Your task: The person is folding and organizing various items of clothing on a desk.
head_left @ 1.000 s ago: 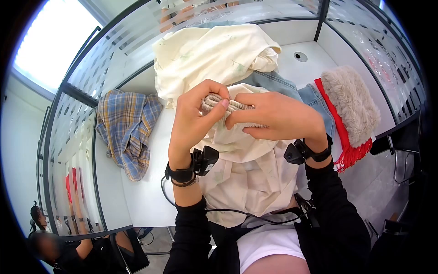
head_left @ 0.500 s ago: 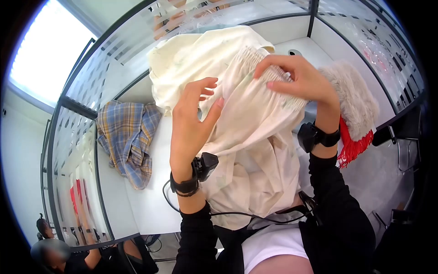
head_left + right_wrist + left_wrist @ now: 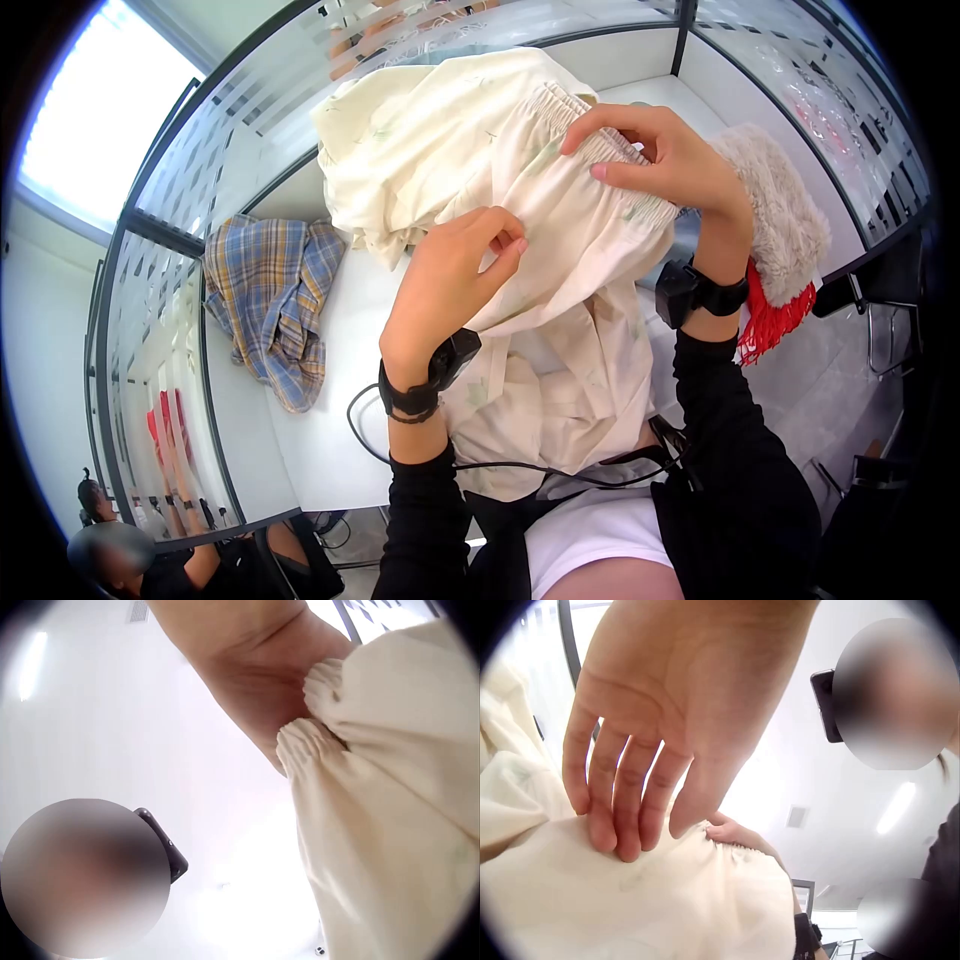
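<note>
A cream garment (image 3: pixel 550 230) with faint green leaf prints is spread in front of me, its gathered elastic waistband (image 3: pixel 640 205) towards the upper right. My right hand (image 3: pixel 675 165) grips that waistband between thumb and fingers; in the right wrist view the gathered edge (image 3: pixel 304 742) bunches against the palm. Over the middle of the cloth is my left hand (image 3: pixel 460 265), its fingers nearly straight and pointing down in the left wrist view, with fingertips (image 3: pixel 628 844) right at the fabric. Lower folds (image 3: pixel 560 400) of cream cloth drape towards my lap.
A blue plaid cloth (image 3: pixel 275 300) lies at the left of the white table (image 3: pixel 345 450). More cream fabric (image 3: pixel 400 150) is heaped at the back. To the right sits a fluffy beige item (image 3: pixel 775 200) with red fringe (image 3: pixel 775 320). A cable (image 3: pixel 550 472) crosses my lap.
Both hands were together at the bunched waistband. The right hand has moved up and right with it, opening the cloth out. The left let go, then shifted right over the fabric.
</note>
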Tool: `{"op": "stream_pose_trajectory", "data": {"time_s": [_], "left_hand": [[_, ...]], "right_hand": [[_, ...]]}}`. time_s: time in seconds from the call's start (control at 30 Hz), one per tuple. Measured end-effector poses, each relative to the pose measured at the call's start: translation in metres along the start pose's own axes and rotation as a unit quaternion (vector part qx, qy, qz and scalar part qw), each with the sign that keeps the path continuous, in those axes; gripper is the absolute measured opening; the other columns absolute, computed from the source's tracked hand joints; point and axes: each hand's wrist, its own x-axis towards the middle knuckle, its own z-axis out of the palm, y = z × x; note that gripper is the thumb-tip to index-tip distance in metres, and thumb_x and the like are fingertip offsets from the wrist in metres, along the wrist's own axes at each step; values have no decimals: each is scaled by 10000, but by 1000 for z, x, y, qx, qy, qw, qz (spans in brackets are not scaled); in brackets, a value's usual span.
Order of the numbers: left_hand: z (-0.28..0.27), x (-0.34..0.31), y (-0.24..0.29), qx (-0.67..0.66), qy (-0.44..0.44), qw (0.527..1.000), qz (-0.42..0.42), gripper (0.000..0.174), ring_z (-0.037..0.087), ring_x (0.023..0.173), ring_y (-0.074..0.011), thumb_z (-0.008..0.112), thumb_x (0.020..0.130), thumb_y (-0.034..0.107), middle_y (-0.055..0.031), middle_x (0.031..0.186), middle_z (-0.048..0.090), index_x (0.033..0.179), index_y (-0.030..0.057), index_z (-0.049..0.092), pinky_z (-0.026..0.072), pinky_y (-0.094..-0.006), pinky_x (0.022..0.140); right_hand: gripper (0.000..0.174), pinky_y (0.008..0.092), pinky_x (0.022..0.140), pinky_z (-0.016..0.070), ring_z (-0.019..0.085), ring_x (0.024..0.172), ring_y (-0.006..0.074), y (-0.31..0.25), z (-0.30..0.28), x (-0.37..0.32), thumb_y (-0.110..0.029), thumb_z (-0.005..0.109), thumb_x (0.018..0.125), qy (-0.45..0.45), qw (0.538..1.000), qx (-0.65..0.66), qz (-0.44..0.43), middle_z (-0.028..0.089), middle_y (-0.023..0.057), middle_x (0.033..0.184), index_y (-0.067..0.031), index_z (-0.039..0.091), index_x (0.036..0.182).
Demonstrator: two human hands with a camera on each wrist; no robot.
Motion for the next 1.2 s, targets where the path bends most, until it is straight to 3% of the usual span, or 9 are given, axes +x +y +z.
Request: {"op": "stream_pose_trajectory", "data": {"time_s": [0.07,0.5,0.57,0.67,0.77,0.87,0.97,1.1,1.2], "left_hand": [[0,0,0,3,-1,1000,0,68,583,686,-183,602,795,45,-81,759,614,849,5,589,466,-271,667],[1,-1,-6,42,9,999,1,49,585,699,-212,551,819,20,-86,776,613,856,10,582,459,-289,671],[-4,-4,-2,46,32,998,16,50,573,705,-258,546,819,43,-96,787,600,862,33,571,446,-324,648],[-16,-11,11,61,71,995,19,52,568,696,-261,556,815,55,-96,786,594,864,44,570,440,-324,628],[-25,-19,26,56,92,994,15,53,570,680,-233,565,816,63,-90,771,594,863,39,574,441,-298,620],[-34,-33,32,77,76,994,15,74,578,690,-230,577,810,64,-96,758,591,875,28,574,444,-300,628],[-51,-64,30,123,68,990,1,97,582,700,-236,584,808,68,-102,769,595,892,21,578,448,-300,638],[-73,-121,20,114,70,982,-135,175,592,753,-222,606,812,100,-113,896,621,946,-6,570,463,-304,714],[-69,-162,11,126,60,971,-196,285,574,862,-235,633,809,157,-110,1007,602,1040,14,547,461,-326,738]], "right_hand": [[236,234,684,411,475,715,96,4,3,0,-93,612,736,21,1000,2,-21,625,8,917,-54,628,968],[242,255,729,427,525,786,127,-2,4,-2,-77,601,731,18,999,-15,-24,635,19,955,-51,625,971],[245,254,739,424,529,800,125,-2,3,-2,-70,594,729,15,1000,-11,-18,636,26,968,-49,625,971],[222,228,785,433,533,897,108,-2,5,-3,-16,556,771,28,997,-4,-69,618,34,975,-28,609,987],[220,278,717,405,525,775,171,2,8,-2,-7,545,766,50,992,-23,-115,605,57,856,-71,635,956],[253,308,662,387,479,703,213,-4,10,-4,15,526,779,35,987,-120,-99,518,77,755,-111,639,967],[275,310,751,394,514,814,224,-9,14,-6,37,517,768,16,987,-148,-57,523,80,850,-105,630,974],[251,324,719,372,468,778,239,-15,24,4,38,504,768,12,978,-192,-86,454,86,752,-97,627,941],[270,335,805,383,503,870,244,-30,8,32,31,494,757,-89,964,-201,-149,539,79,846,-111,630,942]]}}
